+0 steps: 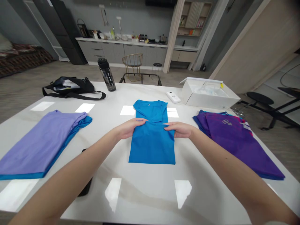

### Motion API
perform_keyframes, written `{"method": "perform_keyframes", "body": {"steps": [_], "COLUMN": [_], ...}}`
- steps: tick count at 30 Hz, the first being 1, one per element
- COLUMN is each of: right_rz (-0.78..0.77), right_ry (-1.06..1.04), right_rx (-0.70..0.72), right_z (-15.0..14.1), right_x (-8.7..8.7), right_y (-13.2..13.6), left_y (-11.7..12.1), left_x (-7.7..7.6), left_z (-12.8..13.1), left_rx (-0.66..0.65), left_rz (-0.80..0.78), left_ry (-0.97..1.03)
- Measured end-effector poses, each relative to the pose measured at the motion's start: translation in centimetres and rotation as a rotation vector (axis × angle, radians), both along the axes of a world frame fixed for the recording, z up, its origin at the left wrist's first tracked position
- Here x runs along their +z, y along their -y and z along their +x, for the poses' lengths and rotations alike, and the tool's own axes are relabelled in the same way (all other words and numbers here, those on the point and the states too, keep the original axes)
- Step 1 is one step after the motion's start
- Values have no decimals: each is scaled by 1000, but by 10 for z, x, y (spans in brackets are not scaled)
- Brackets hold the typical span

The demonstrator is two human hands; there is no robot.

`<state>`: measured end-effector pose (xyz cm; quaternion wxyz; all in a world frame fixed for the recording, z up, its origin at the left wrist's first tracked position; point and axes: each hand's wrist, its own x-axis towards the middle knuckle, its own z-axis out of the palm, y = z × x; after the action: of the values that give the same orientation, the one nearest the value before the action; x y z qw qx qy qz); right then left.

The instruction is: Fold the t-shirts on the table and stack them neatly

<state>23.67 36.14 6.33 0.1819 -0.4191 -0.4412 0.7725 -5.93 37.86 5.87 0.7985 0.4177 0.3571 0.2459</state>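
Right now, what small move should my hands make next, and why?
I'd probably bring the edge pinched by your left hand and right hand toward the collar of the blue shirt: both hands grip that edge, and the collar lies uncovered beyond it.

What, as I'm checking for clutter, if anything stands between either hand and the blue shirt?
Nothing visible does: the left hand and right hand both pinch the blue shirt directly. The bottle stands apart, farther back.
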Motion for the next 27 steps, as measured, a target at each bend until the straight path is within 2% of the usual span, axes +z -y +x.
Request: {"method": "perform_keyframes", "body": {"steps": [5,11,15,18,20,23,27], "right_rz": [10,71,69,82,160,385,730], "right_ry": [-15,71,70,117,268,550,640], "right_rx": [-92,-138,-123,-182,-266,-391,-458], "right_z": [-7,-11,-8,-6,-6,-9,-14], "right_x": [3,0,-13,-32,-47,-69,-87], "right_y": [-74,-143,-186,-216,-229,-238,-242], "left_y": [-78,-150,-191,-215,-226,-237,-245], "left_x": [-6,-16,-30,-46,-58,-73,-86], "left_z": [12,23,28,33,37,44,50], "left_rx": [52,87,141,211,294,399,440], "left_rz": [7,-15,-38,6,116,368,589], "left_ry": [21,31,-45,-124,-219,-399,-494]}}
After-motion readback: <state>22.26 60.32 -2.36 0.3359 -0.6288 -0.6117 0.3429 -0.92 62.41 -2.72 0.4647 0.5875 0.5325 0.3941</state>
